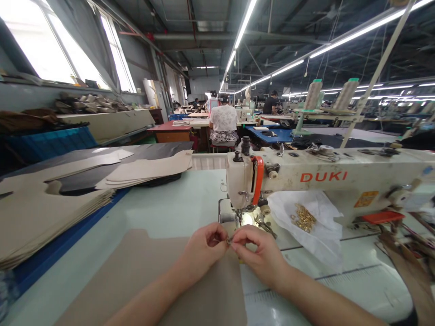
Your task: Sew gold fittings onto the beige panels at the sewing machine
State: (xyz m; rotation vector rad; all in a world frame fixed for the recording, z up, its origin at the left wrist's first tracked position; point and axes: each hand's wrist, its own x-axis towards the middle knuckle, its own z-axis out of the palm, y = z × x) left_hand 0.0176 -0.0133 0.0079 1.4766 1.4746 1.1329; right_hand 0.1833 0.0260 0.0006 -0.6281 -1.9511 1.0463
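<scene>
My left hand (204, 246) and my right hand (258, 256) meet in front of the needle area, with their fingertips pinching a small metal fitting (230, 240). Its exact shape is mostly hidden by my fingers. Beneath my forearms lies a flat tan cut panel (200, 290) on the pale green table. Just beyond my right hand, a small pair of metal snips (267, 228) rests near the machine. A white plastic bag (314, 231) holding several small gold fittings (304, 217) lies to the right.
A cream DUKI sewing machine (340, 174) stands directly ahead. Stacks of tan cut panels (50, 217) and a dark sheet lie on the left of the table. Farther off, a seated co-worker (223, 122) works among other machine tables.
</scene>
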